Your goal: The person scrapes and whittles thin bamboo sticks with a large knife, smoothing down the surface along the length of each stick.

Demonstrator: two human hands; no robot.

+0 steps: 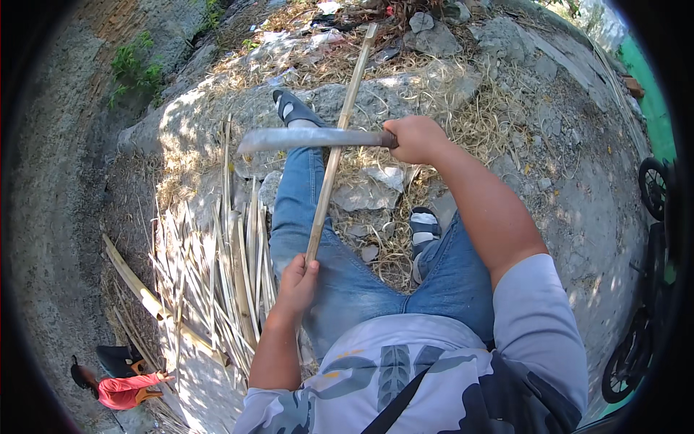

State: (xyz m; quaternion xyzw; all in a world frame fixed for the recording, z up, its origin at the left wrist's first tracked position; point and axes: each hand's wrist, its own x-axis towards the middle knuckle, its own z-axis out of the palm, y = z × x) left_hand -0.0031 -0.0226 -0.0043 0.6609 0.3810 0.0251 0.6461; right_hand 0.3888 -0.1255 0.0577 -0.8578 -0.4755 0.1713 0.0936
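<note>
Bamboo strip (330, 179) under machete (312, 138), edge clearance unclear

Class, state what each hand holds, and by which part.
The right hand grips the machete by its handle; the left hand holds the bamboo strip by its near end.

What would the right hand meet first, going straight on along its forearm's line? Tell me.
Heading forward and left, the right hand would probably meet the far part of the pale wooden strip first, though depth is unclear and it might pass above.
</note>
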